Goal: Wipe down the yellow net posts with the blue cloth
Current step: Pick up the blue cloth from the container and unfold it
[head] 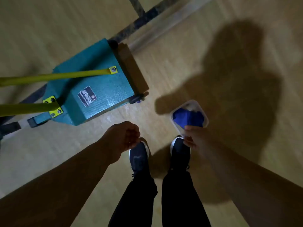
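Preparation stage: right hand [191, 138] grips a clear tub [188, 115] holding the blue cloth [188, 117]; left hand [121, 138], loosely curled, holds nothing. Next, take out the cloth and reach the yellow posts [49, 77] at left.

Head-worn view, steeply downward, floor [180, 71] near

Blue cloth [188, 118]: crumpled, lying inside a clear plastic container [203, 115] gripped at its near rim by the right hand [194, 138], just beyond the fingers. Yellow net posts [68, 76]: two painted bars, one bolted by a small tab, the other by a yellow plate [52, 106], to a teal base [98, 89], ahead and left of the left hand [122, 136]
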